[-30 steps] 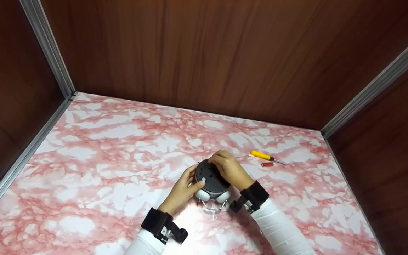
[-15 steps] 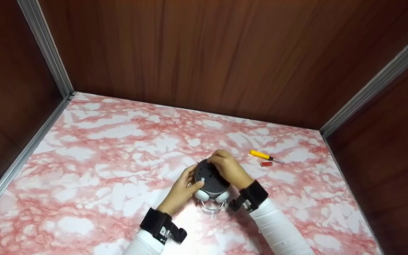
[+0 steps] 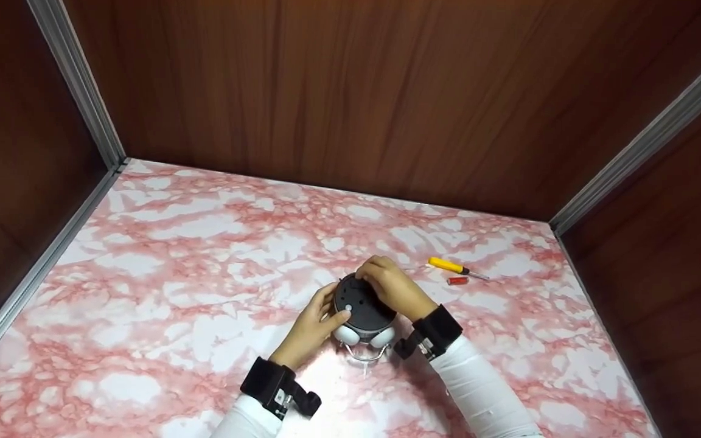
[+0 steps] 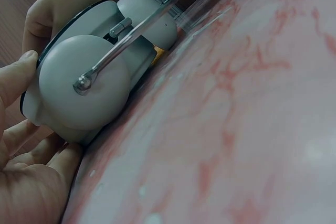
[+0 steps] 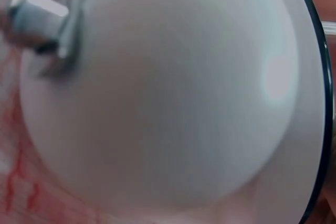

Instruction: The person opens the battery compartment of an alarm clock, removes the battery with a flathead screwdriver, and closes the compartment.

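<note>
A twin-bell alarm clock lies with its black back up on the table, its two pale bells and metal handle toward me. On its left side my left hand grips the rim, thumb on the back and fingers along the edge. My right hand bends its fingers onto the upper right of the back; what lies under the fingertips is hidden. In the left wrist view a bell and the handle stand close up. One blurred bell fills most of the right wrist view.
Right of the clock lie a yellow-handled screwdriver and a small red battery. The pink-and-white marbled tabletop is bounded by brown wood panels at the back and sides.
Both hands keep their places on the clock, with hardly any visible motion of the right hand. The whole scene shifts slightly with the head camera.
</note>
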### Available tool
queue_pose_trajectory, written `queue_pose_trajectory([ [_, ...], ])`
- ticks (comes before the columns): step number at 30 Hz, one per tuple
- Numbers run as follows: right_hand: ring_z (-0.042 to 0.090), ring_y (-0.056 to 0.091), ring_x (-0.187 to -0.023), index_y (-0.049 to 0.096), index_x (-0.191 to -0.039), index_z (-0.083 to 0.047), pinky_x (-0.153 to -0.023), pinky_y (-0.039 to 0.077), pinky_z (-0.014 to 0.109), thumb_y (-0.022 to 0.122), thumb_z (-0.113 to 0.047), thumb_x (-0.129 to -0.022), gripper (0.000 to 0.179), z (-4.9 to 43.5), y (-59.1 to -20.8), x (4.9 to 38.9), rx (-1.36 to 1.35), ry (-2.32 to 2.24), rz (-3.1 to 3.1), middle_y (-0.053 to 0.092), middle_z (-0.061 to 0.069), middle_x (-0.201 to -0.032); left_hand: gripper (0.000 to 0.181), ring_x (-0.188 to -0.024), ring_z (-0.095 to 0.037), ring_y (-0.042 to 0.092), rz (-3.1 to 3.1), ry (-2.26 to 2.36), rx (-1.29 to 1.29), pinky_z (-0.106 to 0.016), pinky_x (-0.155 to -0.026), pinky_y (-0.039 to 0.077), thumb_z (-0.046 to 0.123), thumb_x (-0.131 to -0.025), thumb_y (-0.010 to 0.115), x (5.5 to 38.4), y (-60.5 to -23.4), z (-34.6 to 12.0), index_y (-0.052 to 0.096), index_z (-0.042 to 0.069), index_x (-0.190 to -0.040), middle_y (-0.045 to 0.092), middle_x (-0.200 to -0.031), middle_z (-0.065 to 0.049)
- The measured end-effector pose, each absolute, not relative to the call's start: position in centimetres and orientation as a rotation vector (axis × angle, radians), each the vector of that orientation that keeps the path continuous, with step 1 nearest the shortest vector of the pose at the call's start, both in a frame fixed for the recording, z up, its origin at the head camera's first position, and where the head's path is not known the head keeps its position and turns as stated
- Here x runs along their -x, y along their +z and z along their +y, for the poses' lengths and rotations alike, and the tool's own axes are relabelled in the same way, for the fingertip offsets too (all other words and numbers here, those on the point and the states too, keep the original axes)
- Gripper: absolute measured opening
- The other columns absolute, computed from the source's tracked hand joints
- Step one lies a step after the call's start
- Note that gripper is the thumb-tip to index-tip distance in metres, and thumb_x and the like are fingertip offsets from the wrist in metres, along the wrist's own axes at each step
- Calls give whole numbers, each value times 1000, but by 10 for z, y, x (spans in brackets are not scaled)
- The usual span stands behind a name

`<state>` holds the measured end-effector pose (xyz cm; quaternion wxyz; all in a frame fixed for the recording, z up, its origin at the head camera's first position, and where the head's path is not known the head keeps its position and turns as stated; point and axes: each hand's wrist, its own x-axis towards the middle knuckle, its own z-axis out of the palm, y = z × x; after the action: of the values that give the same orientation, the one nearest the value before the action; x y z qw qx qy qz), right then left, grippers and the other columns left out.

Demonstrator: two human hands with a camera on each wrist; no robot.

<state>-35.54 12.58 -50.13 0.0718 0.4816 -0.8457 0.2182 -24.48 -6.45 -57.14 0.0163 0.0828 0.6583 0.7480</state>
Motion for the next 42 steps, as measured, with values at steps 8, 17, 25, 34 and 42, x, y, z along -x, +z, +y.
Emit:
queue_pose_trajectory([
  [8,28,61,-94,72,-98,-1,-84,54,39,59,6,-98,15,123,-501,352,-1445,661,-2464,67,12,-99,70,-146,-37,34,2062,2319,-278,-46,-118,29,22,-100,66,244,-571,-66,30,5,-157,37,-157,-22],
  [17,28,62,-94,71,-98,-1,-85,53,40,59,7,-97,15,122,-501,352,-1439,695,-2463,67,11,-99,69,-145,-36,35,2046,2330,-270,-47,-117,31,22,-100,67,244,-571,-65,31,6,-157,37,-157,-21],
  [25,28,62,-96,71,-99,0,-87,53,40,58,7,-97,15,122,-500,353,-1447,690,-2499,67,12,-100,70,-146,-35,34,2021,2351,-269,-46,-117,31,21,-100,67,243,-571,-64,30,6,-157,37,-157,-21],
  [34,28,62,-97,72,-100,-1,-88,53,41,58,7,-98,16,124,-499,354,-1445,690,-2526,67,11,-100,70,-145,-35,35,2035,2332,-272,-45,-117,30,22,-100,67,244,-572,-64,30,7,-157,38,-156,-21],
  [42,27,61,-96,72,-99,-1,-87,52,40,57,9,-97,17,123,-499,353,-1442,713,-2506,67,11,-98,69,-144,-34,37,2032,2351,-263,-45,-116,32,21,-99,67,244,-573,-64,32,7,-157,39,-156,-20],
])
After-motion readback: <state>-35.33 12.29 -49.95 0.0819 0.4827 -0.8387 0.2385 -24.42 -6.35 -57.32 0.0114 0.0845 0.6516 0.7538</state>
